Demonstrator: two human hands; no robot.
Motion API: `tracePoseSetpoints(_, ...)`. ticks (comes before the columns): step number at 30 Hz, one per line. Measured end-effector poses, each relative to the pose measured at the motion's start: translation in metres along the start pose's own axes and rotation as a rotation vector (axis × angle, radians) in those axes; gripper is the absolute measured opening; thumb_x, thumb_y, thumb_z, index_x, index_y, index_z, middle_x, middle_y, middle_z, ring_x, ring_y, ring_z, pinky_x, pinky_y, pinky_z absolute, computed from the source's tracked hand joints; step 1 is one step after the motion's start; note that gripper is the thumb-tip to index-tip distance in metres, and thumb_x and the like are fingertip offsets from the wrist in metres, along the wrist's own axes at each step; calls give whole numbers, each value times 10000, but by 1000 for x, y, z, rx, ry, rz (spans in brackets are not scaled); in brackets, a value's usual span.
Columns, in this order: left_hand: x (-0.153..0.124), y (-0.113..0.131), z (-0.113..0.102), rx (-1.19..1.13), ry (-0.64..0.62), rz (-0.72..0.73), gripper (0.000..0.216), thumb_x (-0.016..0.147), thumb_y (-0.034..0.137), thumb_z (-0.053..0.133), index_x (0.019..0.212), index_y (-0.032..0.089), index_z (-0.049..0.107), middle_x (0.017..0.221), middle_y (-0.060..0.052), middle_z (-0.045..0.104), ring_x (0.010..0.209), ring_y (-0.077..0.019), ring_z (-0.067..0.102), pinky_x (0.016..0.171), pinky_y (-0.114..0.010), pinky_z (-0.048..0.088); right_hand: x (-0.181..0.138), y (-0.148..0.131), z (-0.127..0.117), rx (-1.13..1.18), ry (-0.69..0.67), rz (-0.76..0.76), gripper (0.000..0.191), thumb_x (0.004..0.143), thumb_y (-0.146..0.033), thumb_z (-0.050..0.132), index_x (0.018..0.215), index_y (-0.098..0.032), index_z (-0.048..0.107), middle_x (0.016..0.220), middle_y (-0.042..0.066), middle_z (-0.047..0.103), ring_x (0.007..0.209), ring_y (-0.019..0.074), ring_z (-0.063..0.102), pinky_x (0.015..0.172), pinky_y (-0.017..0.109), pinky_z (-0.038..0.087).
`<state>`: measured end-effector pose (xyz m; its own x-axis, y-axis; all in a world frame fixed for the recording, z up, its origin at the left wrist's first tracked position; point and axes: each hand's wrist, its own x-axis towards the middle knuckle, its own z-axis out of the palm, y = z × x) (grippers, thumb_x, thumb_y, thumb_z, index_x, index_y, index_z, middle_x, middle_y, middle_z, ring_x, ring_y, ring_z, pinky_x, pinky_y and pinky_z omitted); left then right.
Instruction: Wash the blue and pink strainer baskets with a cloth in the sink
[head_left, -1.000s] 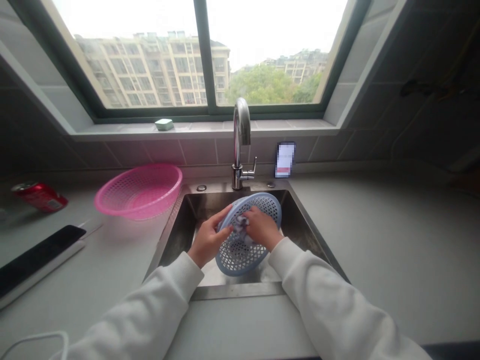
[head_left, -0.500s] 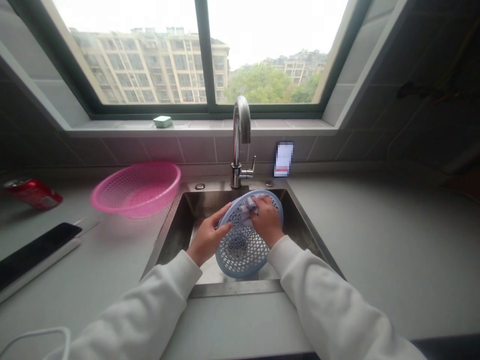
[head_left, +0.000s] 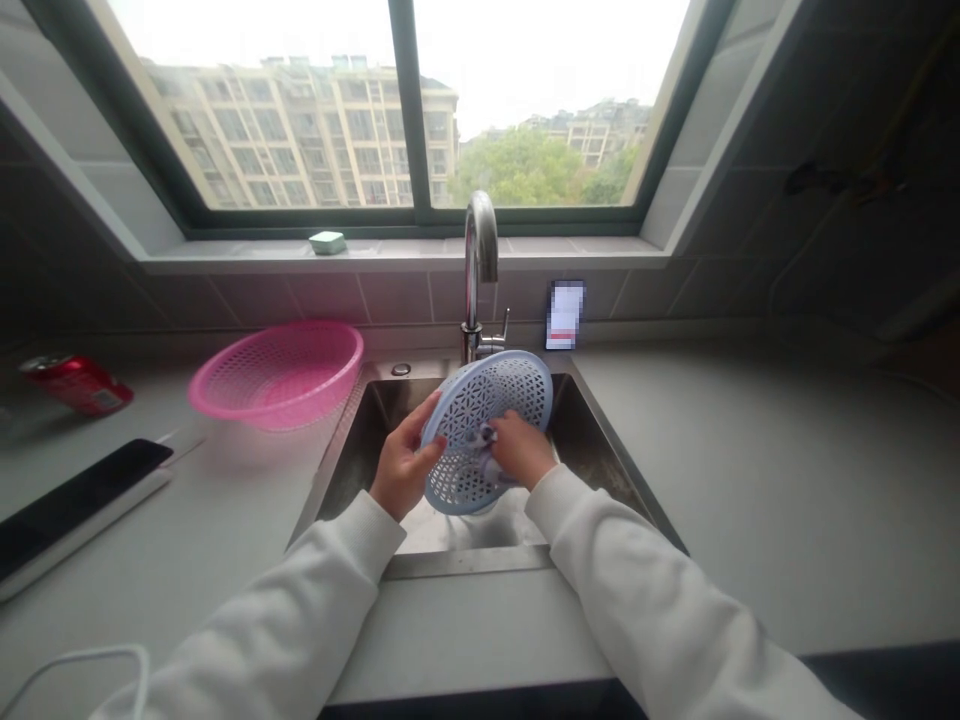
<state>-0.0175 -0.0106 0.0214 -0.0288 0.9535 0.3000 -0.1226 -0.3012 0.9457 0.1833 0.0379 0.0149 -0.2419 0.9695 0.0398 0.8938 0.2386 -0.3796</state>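
My left hand [head_left: 407,462] grips the left rim of a light blue plastic colander [head_left: 471,405], thumb on the inside and fingers behind it. The colander is tilted above the steel sink [head_left: 472,565], its open side facing me. Inside it, my right hand [head_left: 521,448] is closed on a bunched whitish-purple cloth [head_left: 489,468], pressed near the colander's bottom. Part of the cloth is hidden by the fingers.
A chrome faucet [head_left: 481,240] rises behind the sink. Left on the counter are a pink basket [head_left: 277,385], a red can [head_left: 79,384] and a black-topped device [head_left: 82,510]. A phone [head_left: 565,315] leans against the wall; green soap [head_left: 328,243] sits on the sill.
The colander has risen and tipped, covering the faucet's base. My right hand has moved with the cloth from the upper rim down toward the colander's bottom. My left hand keeps its hold.
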Motion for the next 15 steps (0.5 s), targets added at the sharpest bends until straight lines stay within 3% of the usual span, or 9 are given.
tracePoseSetpoints(2, 0, -1, 1, 7, -1, -2, 744, 786, 462, 823, 1448, 185, 627, 1455, -115, 662, 1360, -378, 594, 1182, -478, 436, 3, 8, -10, -31, 160, 152, 308, 918, -146, 520, 1167, -164, 702, 1264, 176, 621, 1041, 286, 676, 934, 412, 535)
tracePoseSetpoints(4, 1, -3, 3, -11, -53, -29, 750, 801, 471, 812, 1464, 183, 611, 1441, -114, 673, 1356, -381, 597, 1190, -492, 424, 4, 10, -18, 54, 360, 189, 373, 929, -156, 498, 1275, -157, 639, 1327, 177, 573, 1169, 296, 620, 1043, 420, 492)
tracePoseSetpoints(6, 1, -5, 7, -41, -129, -58, 755, 804, 482, 809, 1468, 185, 607, 1422, -112, 686, 1341, -388, 607, 1180, -504, 432, 2, 4, -20, 203, 546, 120, 391, 906, -144, 498, 1283, -136, 604, 1330, 181, 551, 1278, 302, 542, 1139, 431, 423)
tracePoseSetpoints(8, 1, -6, 11, -72, -169, -70, 753, 796, 492, 812, 1459, 193, 617, 1424, -107, 686, 1347, -395, 601, 1178, -507, 437, -1, -7, -17, 365, 636, -26, 368, 874, -136, 510, 1230, -140, 602, 1287, 168, 564, 1292, 297, 516, 1162, 433, 402)
tracePoseSetpoints(10, 1, -5, 13, -107, -142, -64, 740, 794, 509, 805, 1441, 194, 634, 1445, -105, 671, 1383, -399, 570, 1195, -503, 420, -5, -20, -11, 508, 554, -221, 333, 850, -132, 526, 1168, -166, 619, 1221, 134, 599, 1222, 274, 554, 1124, 417, 441)
tracePoseSetpoints(13, 0, -2, 10, -113, -67, -57, 742, 787, 525, 803, 1419, 167, 650, 1438, -123, 674, 1395, -404, 557, 1211, -505, 402, -9, -33, 1, 584, 240, -445, 248, 819, -119, 570, 1031, -198, 671, 1120, 78, 657, 1103, 233, 614, 1048, 378, 499)
tracePoseSetpoints(15, 0, -1, 5, -70, -49, -57, 762, 775, 517, 818, 1423, 156, 645, 1438, -137, 671, 1384, -407, 568, 1209, -511, 404, -9, -33, 9, 493, 34, -506, 219, 802, -107, 607, 973, -204, 701, 1104, 66, 690, 1077, 224, 637, 1025, 367, 512)
